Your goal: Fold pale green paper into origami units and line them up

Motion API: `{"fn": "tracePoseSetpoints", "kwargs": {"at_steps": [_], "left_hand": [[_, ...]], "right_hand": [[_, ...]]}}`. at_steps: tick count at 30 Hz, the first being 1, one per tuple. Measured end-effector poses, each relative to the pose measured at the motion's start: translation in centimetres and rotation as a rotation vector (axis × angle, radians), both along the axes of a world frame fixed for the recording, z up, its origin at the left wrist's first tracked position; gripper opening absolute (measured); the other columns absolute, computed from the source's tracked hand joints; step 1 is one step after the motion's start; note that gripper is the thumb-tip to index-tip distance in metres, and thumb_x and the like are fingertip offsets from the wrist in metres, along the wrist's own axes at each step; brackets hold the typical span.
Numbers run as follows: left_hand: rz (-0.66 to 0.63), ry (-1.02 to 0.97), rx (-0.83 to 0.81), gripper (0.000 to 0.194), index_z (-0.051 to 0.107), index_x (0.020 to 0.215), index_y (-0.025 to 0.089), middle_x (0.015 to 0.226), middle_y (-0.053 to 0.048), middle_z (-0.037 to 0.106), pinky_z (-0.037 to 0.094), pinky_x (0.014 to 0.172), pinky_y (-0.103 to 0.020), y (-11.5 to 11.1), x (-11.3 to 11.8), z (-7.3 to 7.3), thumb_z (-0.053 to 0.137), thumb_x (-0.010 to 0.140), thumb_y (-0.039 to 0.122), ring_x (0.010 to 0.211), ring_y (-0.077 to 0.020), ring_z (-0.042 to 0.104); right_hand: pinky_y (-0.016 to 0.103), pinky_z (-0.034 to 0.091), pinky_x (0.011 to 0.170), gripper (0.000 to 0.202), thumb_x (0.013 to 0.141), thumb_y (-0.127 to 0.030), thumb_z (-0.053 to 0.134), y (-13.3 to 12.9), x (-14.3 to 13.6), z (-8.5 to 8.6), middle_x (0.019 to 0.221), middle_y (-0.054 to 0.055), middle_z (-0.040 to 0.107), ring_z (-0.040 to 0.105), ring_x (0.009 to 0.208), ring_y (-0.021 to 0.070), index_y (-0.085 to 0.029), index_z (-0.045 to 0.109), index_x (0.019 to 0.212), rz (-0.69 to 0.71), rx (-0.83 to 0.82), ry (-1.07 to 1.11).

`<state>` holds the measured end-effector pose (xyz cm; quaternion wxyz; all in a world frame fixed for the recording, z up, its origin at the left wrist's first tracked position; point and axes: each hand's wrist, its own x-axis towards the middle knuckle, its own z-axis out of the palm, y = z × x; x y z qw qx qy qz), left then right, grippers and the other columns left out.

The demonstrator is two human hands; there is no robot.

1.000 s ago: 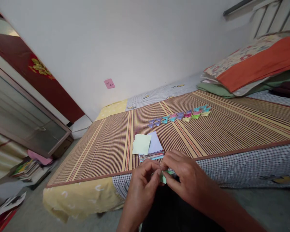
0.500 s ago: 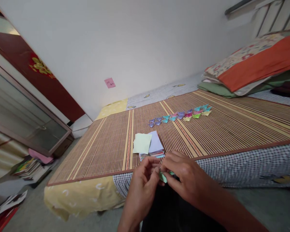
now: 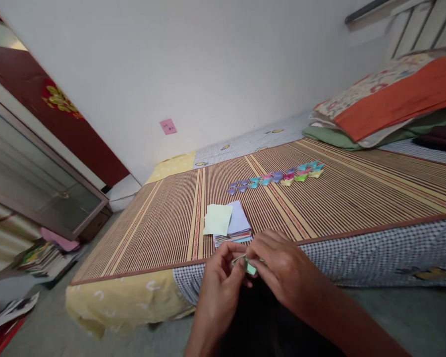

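Between my fingers is a small piece of folded green paper (image 3: 250,268), partly covered by them. My left hand (image 3: 223,277) pinches its left side with the thumb on top. From the right, my right hand (image 3: 280,263) grips the paper with thumb and bent fingers. Just beyond my hands lies a stack of coloured paper sheets (image 3: 240,220), a pale green sheet (image 3: 217,219) set askew on top. Farther back, small folded paper boats (image 3: 277,176) in purple, blue, pink, yellow and green stand in two rows.
A striped bamboo mat (image 3: 163,223) covers the bed, over a checked and yellow sheet (image 3: 134,300). Folded bedding and an orange-banded pillow (image 3: 397,99) are piled at the right. Books (image 3: 40,258) lie low on the left. A pink note (image 3: 168,126) is on the wall.
The green paper has shifted in my fingers, and its lit face now shows nearer my left thumb. My right thumb has drawn up closer to its fingers. The stack and the boats stay put.
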<state>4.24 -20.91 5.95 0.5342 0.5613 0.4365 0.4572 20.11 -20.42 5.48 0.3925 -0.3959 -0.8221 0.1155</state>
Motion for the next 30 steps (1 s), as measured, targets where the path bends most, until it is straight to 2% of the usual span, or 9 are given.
{"fn": "tracePoseSetpoints", "kwargs": {"at_steps": [4,11,17,22,30], "left_hand": [[0.007,-0.015,-0.013,0.023,0.064,0.093,0.017,0.084,-0.003,0.067,0.053,0.057,-0.024,-0.05,-0.12,-0.08,0.066,0.092,0.040,0.067,-0.0138,0.062],[0.025,-0.019,-0.013,0.021,0.063,0.094,0.016,0.084,-0.002,0.066,0.054,0.057,-0.023,-0.04,-0.08,-0.45,0.066,0.093,0.037,0.065,-0.0116,0.060],[-0.009,-0.052,-0.021,0.022,0.062,0.094,0.016,0.082,-0.002,0.067,0.053,0.055,-0.021,0.04,0.00,-0.51,0.068,0.092,0.037,0.065,-0.0118,0.062],[-0.011,-0.026,-0.035,0.027,0.064,0.093,0.015,0.082,-0.002,0.067,0.053,0.058,-0.022,0.11,-0.05,-0.42,0.071,0.090,0.041,0.066,-0.0113,0.060],[0.018,-0.019,-0.058,0.032,0.063,0.090,0.016,0.073,0.000,0.063,0.054,0.058,-0.022,0.10,0.07,-0.25,0.073,0.087,0.046,0.062,-0.0110,0.058]], "right_hand": [[0.035,0.037,0.074,0.018,0.091,0.000,0.052,-0.29,-0.03,0.13,0.087,0.006,0.063,0.053,0.082,0.0235,-0.016,0.060,0.091,-0.001,0.010,0.013],[0.035,0.035,0.072,0.019,0.094,-0.004,0.051,-0.11,-0.14,0.24,0.085,0.006,0.064,0.053,0.080,0.0233,-0.017,0.063,0.087,0.003,0.023,-0.008],[0.037,0.036,0.075,0.019,0.093,-0.002,0.051,-0.17,-0.26,0.05,0.086,0.006,0.065,0.054,0.083,0.0240,-0.016,0.064,0.093,-0.022,0.013,0.012],[0.035,0.035,0.073,0.020,0.095,-0.005,0.052,-0.02,-0.14,-0.10,0.085,0.007,0.065,0.054,0.080,0.0233,-0.016,0.064,0.084,-0.033,0.022,-0.028],[0.033,0.032,0.071,0.018,0.092,-0.002,0.056,-0.15,-0.22,-0.22,0.079,0.003,0.063,0.052,0.076,0.0212,-0.017,0.060,0.081,-0.039,0.067,0.001]]}}
